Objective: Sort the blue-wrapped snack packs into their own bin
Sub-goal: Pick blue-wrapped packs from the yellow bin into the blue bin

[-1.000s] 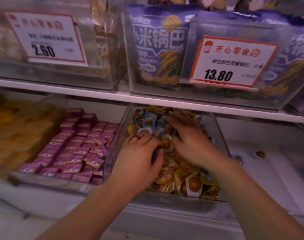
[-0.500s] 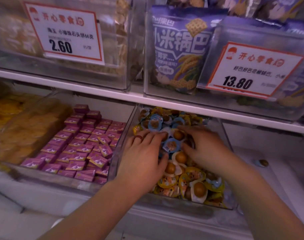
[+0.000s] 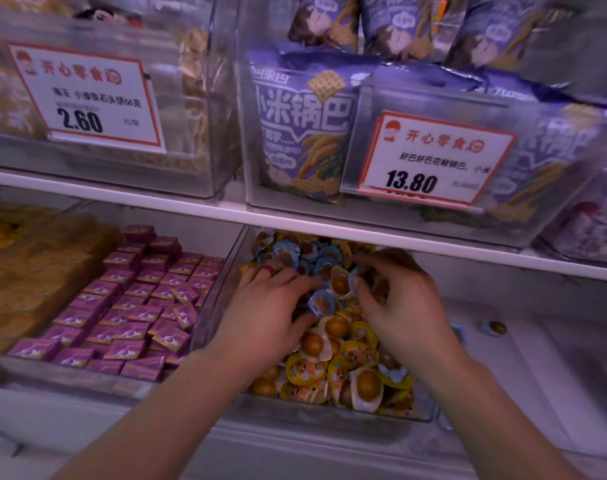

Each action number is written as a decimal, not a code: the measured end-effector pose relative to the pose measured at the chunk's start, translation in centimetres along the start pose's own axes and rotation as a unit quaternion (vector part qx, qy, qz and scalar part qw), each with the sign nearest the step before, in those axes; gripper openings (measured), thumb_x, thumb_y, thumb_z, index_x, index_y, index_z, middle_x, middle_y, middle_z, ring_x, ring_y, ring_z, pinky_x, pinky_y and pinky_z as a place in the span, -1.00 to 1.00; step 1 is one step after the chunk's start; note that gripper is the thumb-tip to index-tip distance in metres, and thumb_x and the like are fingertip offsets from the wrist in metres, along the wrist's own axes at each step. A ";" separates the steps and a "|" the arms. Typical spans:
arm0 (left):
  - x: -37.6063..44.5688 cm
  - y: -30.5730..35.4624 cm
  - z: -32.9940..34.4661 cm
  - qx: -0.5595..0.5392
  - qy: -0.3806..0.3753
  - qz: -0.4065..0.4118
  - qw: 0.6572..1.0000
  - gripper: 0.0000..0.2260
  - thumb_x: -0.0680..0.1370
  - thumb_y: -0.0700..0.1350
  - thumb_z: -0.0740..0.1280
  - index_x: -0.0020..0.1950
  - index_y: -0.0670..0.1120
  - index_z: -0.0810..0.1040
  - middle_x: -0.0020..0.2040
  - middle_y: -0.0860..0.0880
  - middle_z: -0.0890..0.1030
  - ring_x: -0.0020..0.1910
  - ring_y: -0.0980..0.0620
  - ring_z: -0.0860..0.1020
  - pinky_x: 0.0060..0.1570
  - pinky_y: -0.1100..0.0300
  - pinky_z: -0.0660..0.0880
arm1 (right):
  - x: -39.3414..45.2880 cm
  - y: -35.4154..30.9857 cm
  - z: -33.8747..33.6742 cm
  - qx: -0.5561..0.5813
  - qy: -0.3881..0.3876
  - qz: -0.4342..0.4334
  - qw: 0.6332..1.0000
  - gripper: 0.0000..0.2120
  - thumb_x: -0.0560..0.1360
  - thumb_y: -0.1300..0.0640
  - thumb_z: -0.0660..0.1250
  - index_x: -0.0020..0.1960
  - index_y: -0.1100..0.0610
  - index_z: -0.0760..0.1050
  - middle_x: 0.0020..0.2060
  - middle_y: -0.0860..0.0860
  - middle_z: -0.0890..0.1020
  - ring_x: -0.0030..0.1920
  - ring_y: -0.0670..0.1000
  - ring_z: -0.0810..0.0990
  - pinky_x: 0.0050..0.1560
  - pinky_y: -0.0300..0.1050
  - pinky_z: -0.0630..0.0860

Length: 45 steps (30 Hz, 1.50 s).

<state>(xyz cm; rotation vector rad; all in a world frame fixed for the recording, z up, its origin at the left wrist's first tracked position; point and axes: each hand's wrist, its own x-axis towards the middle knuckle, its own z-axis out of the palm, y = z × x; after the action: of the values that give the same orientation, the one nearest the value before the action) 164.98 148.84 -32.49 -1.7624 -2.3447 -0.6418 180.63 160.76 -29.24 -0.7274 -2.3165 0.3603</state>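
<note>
Where white shelf (image 3: 329, 225) tops clear bin (image 3: 222, 299), left hand (image 3: 271, 306) and right hand (image 3: 399, 299) half-curled, grip unclear.

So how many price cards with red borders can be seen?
2: the 2.60 card on the upper left bin, the 13.80 card on the upper right bin. Others may be outside view.

Left hand (image 3: 265, 317), right hand (image 3: 400, 303), snack bin (image 3: 423, 407)

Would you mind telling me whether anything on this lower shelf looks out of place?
Yes. Blue-wrapped packs lie mixed among yellow-wrapped packs in the clear bin. One stray pack sits alone in the space to its right.
</note>
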 end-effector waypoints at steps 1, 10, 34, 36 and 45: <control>-0.1 0.1 0.0 -0.007 0.017 0.002 1.000 -0.61 0.43 0.16 0.32 0.25 0.16 0.57 0.11 0.10 0.62 0.15 -0.07 0.52 0.14 0.00 0.36 | -0.1 -0.2 0.1 0.025 -0.009 0.005 1.000 -0.78 0.53 0.11 0.39 0.17 0.04 0.63 -0.07 -0.09 0.62 -0.07 -0.07 0.56 -0.10 -0.35 0.37; -0.5 0.4 -1.7 -0.331 0.172 -0.117 0.920 -0.75 0.50 -0.14 0.46 0.09 0.17 0.59 -0.04 0.23 0.67 -0.03 0.29 0.62 -0.07 0.35 0.54 | 0.5 -1.3 2.7 0.040 -0.119 -0.016 0.992 -0.72 0.59 0.16 0.26 0.27 0.08 0.57 0.18 0.04 0.59 0.19 0.03 0.52 0.12 -0.32 0.32; -1.4 -0.3 0.0 -0.034 0.040 -0.082 0.995 -0.75 0.54 -0.03 0.33 0.19 -0.03 0.46 0.11 -0.09 0.47 0.04 -0.14 0.51 -0.04 0.01 0.47 | 0.1 -1.2 4.4 -0.037 -0.162 -0.010 0.986 -0.74 0.58 0.15 0.27 0.24 0.08 0.57 0.11 0.05 0.55 0.14 0.06 0.50 0.05 -0.25 0.35; -1.2 -0.2 0.1 -0.025 0.018 -0.104 0.994 -0.67 0.56 0.08 0.32 0.28 0.00 0.44 0.18 -0.08 0.45 0.12 -0.13 0.49 0.05 0.02 0.47 | 0.2 -0.9 4.1 -0.021 -0.134 0.013 0.991 -0.79 0.61 0.19 0.22 0.16 0.12 0.59 0.05 0.07 0.57 0.08 0.07 0.53 -0.06 -0.29 0.26; -0.9 -0.1 -0.2 -0.028 -0.007 -0.109 0.994 -0.70 0.52 0.23 0.33 0.13 0.07 0.54 0.09 0.02 0.52 0.08 -0.05 0.48 -0.01 0.11 0.43 | 0.3 -0.6 3.8 0.042 -0.108 0.047 0.992 -0.85 0.61 0.20 0.19 0.01 0.10 0.55 -0.09 0.00 0.55 -0.09 -0.02 0.50 -0.14 -0.25 0.31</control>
<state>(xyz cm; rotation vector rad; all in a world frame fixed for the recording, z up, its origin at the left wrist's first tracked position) 165.11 148.00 -32.68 -1.5469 -2.5768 -0.7334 177.60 160.20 -31.64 -0.7908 -2.4569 0.6009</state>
